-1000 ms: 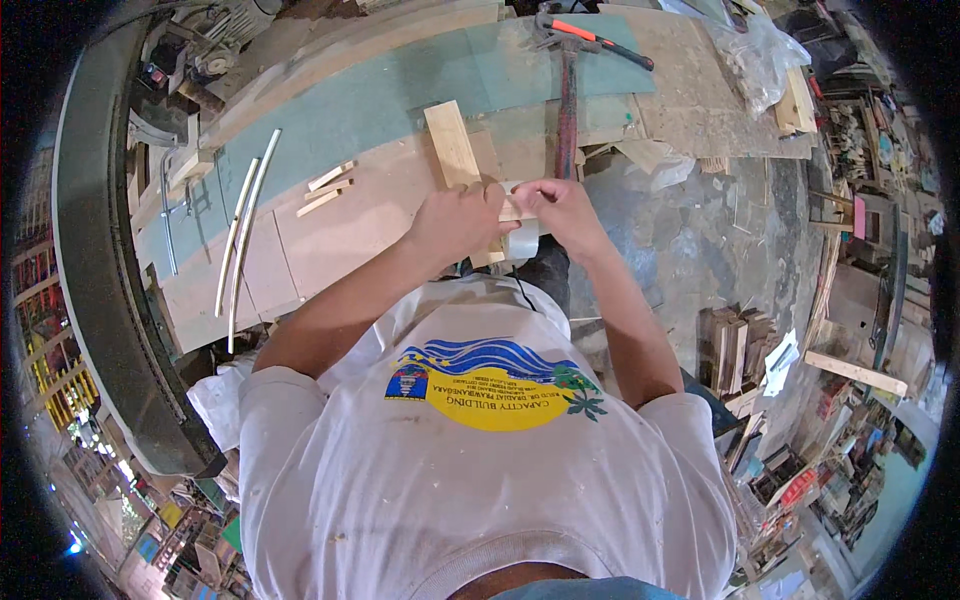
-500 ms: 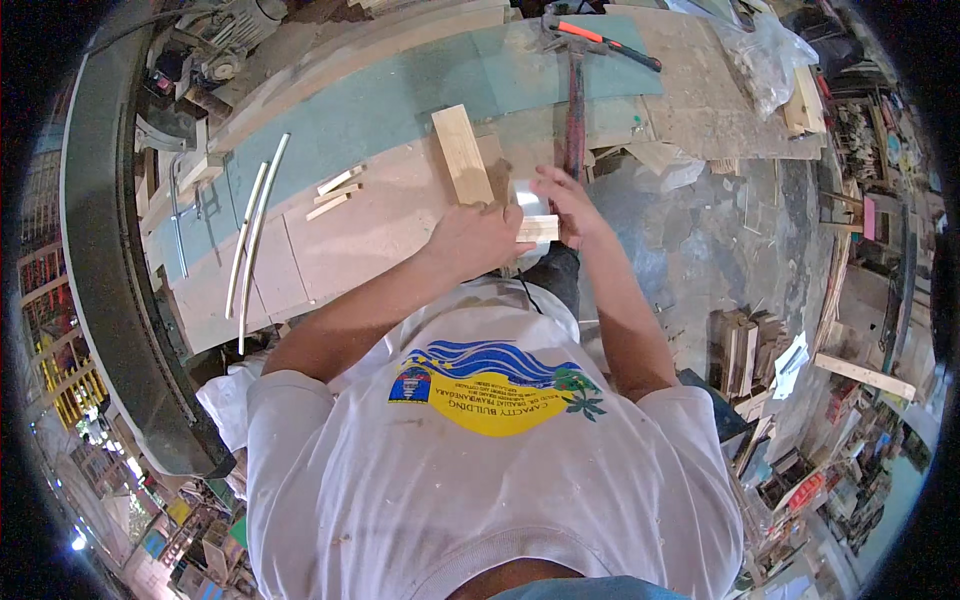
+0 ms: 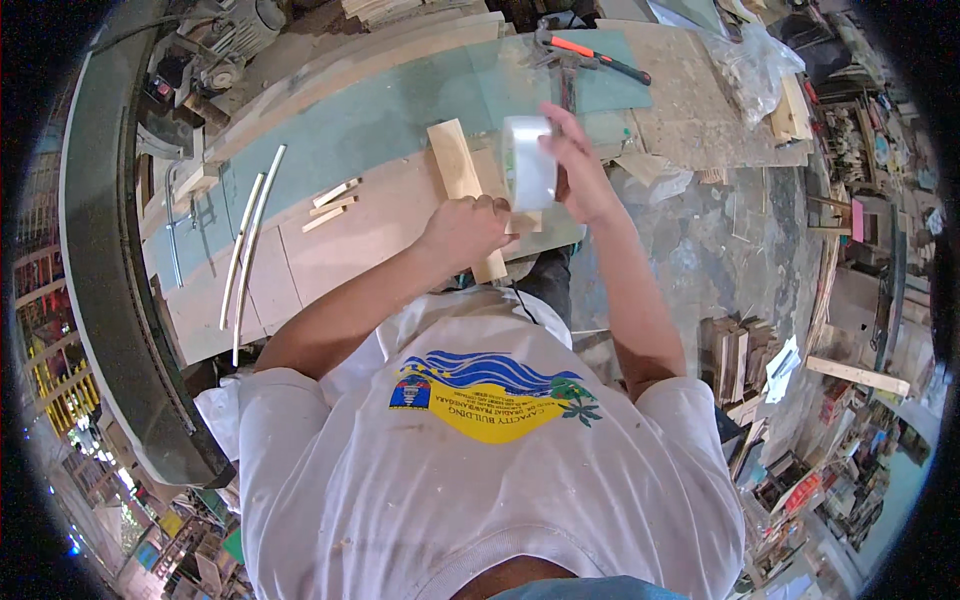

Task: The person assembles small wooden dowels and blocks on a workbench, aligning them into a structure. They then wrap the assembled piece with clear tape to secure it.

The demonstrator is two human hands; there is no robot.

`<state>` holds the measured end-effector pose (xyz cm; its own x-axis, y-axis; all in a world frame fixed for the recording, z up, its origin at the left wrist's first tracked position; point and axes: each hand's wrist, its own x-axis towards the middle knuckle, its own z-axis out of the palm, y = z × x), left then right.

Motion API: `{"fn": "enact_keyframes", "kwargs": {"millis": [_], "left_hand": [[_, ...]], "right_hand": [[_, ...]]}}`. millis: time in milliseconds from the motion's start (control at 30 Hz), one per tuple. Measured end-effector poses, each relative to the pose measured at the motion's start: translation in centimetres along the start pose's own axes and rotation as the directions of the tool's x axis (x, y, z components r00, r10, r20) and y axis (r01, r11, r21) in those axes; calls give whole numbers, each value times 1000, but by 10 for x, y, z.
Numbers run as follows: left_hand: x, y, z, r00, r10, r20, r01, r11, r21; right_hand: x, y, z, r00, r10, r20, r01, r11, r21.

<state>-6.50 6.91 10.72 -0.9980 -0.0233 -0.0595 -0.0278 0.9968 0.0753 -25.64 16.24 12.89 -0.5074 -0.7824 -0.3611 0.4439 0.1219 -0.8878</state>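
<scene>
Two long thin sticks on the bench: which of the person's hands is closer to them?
Left. The left hand, gripping wooden pieces, is right of the two long thin sticks; the right hand, holding a shiny roll, is farther right.

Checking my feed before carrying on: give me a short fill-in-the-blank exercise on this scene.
1. The right hand holds a white roll, while the left hand is on a pale board made of ____.
2. On the bench lie ____ short sticks.
3. Left of those lie ____ long thin strips.
4. A far tool has a handle coloured orange and ____.

Missing words: wood; three; two; black.
</scene>
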Motion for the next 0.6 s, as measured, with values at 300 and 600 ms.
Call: {"fn": "enact_keyframes", "kwargs": {"millis": [300,600], "left_hand": [[2,-7,58,930,-361,-76,281,826,-488],[20,-18,-8,978,-165,-130,155,984,-84]], "right_hand": [[-16,-32,24,971,181,158,-208,962,176],[-87,-28,19,938,-37,346,-17,988,152]]}}
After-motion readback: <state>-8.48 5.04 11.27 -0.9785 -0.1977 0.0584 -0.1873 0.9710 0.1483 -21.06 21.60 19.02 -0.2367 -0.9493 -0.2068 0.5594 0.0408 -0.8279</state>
